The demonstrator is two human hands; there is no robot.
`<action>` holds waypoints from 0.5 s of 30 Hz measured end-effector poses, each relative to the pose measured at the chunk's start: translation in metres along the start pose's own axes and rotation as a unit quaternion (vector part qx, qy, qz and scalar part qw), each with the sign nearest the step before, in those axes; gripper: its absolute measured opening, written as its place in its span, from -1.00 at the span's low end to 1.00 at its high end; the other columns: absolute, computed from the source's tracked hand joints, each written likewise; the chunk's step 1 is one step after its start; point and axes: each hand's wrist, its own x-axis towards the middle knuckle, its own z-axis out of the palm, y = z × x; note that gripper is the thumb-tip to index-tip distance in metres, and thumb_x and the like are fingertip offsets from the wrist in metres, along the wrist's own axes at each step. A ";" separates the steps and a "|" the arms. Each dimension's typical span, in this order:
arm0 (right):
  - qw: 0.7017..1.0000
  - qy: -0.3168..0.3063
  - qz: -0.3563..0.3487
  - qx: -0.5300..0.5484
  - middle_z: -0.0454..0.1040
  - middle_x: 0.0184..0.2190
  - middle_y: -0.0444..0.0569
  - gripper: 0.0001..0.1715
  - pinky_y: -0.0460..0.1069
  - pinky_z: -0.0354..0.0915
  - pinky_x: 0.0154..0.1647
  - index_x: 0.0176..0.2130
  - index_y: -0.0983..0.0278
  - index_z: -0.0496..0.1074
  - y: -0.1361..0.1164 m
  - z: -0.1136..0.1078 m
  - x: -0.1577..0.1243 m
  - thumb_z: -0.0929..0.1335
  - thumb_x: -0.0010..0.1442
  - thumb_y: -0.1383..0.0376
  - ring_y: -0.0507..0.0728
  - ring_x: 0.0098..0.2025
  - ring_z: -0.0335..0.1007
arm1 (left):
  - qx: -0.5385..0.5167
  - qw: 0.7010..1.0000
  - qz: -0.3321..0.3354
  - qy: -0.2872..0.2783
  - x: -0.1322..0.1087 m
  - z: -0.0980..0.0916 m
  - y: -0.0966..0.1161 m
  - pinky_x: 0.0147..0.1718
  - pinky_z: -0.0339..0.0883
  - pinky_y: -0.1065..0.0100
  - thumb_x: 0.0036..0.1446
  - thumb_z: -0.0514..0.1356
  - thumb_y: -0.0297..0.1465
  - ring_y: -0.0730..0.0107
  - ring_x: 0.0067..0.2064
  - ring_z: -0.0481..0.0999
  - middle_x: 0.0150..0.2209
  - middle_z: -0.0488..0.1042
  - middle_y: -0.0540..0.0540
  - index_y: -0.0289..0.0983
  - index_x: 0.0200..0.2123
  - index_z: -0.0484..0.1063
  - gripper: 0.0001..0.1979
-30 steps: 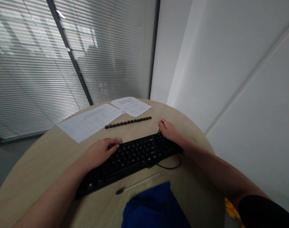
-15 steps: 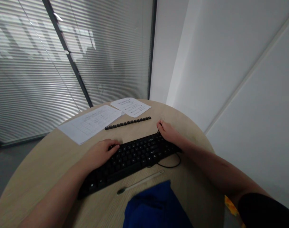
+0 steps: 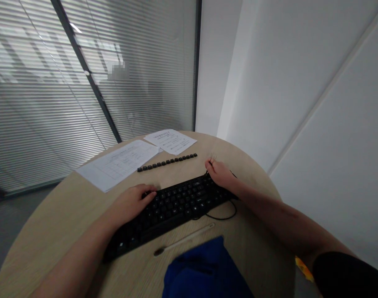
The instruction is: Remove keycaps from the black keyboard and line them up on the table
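Note:
A black keyboard (image 3: 173, 207) lies slanted across the round wooden table (image 3: 52, 215). My left hand (image 3: 131, 200) rests flat on its far left part, fingers stretched over the keys. At the keyboard's far right corner my right hand (image 3: 218, 173) is closed in a pinch on a thin wire tool, whose tip touches the corner keys. A row of loose black keycaps (image 3: 167, 162) lies on the table just behind the keyboard.
Two printed sheets (image 3: 123, 159) (image 3: 171, 140) lie at the table's far side. A slim pale stick-like tool (image 3: 184, 239) and the keyboard's cable (image 3: 221, 216) sit in front of the keyboard. Blue cloth (image 3: 204, 271) is at the near edge. Glass with blinds and white walls stand behind.
Both hands stay where they were on the keyboard; only the view has shifted slightly.

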 end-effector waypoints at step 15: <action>0.997 0.058 0.025 0.032 0.39 -0.51 -0.07 -0.71 -0.01 0.16 -0.34 -0.30 0.22 0.28 0.006 0.003 -0.002 0.12 0.36 0.18 0.14 -0.44 0.34 | -0.013 1.000 -0.002 -0.002 0.000 0.001 -0.001 0.07 0.31 0.17 0.22 -0.01 -0.12 0.12 0.00 0.52 -0.02 0.56 -0.17 -0.23 -0.04 0.53 -0.53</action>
